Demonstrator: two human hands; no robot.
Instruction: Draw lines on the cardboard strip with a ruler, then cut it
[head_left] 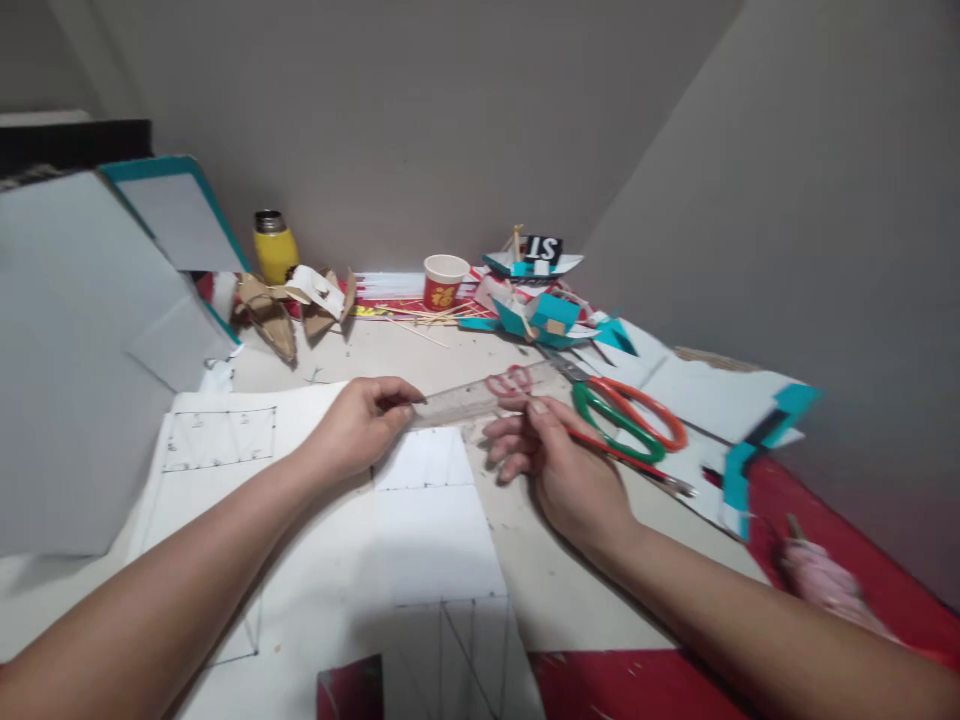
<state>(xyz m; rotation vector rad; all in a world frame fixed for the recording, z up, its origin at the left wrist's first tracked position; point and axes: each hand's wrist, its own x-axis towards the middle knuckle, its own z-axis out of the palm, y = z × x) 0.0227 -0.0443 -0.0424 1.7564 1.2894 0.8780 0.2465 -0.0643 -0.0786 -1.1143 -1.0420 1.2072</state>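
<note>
My left hand [364,425] pinches the left end of a clear ruler [457,402] between thumb and fingers. The ruler reaches to the right, just above a folded white paper strip [442,545] with drawn pencil lines. A red and black pencil [637,462] lies across my right hand [574,475], held by thumb and forefinger while the other fingers curl loosely. Pink loops [508,382] show at the ruler; I cannot tell whether they are printed on it. Just beyond my right hand are scissors with orange and green handles [656,408]. Under my left forearm spreads a larger ruled sheet [217,510].
At the back stand a yellow bottle [276,252], a red and white paper cup [446,285] and small cardboard boats [544,318]. Brown cardboard pieces [270,320] lie near the bottle. A tall white board [82,360] rises at left; cut teal-edged card [697,400] lies at right.
</note>
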